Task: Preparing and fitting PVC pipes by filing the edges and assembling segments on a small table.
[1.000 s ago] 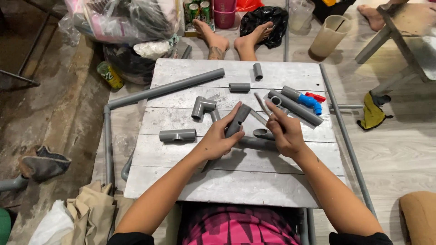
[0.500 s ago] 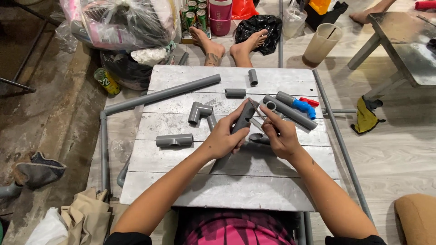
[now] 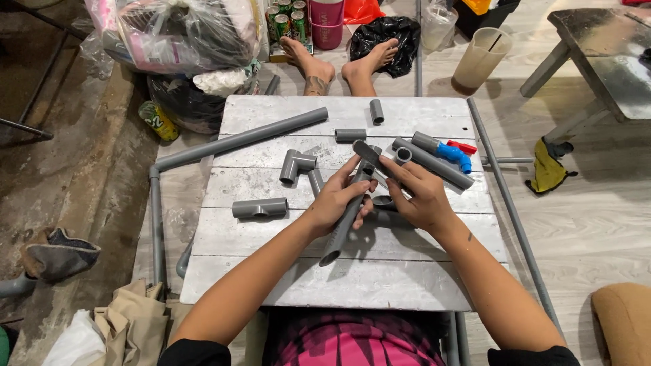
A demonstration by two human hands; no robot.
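Note:
My left hand (image 3: 341, 198) grips a grey plastic pipe (image 3: 342, 229) that slants down toward me over the white plank table (image 3: 285, 278). My right hand (image 3: 422, 192) holds a grey elbow fitting (image 3: 371, 154) at the pipe's upper end, fingers wrapped around it. Both hands meet above the table's middle. A small dark round tin (image 3: 384, 201) lies under my right hand, partly hidden.
On the table lie a long grey pipe (image 3: 244, 139), an elbow fitting (image 3: 293, 165), a tee fitting (image 3: 260, 207), short couplings (image 3: 350, 135), a thick pipe (image 3: 434, 163) and a blue and red tool (image 3: 456, 154). Another person's bare feet (image 3: 339, 64) rest beyond the far edge. Bags and cans stand behind.
Both hands have lifted the pipe and elbow slightly toward the table's middle. The elbow fitting now sits higher at the pipe's end, and the camera view has shifted a little.

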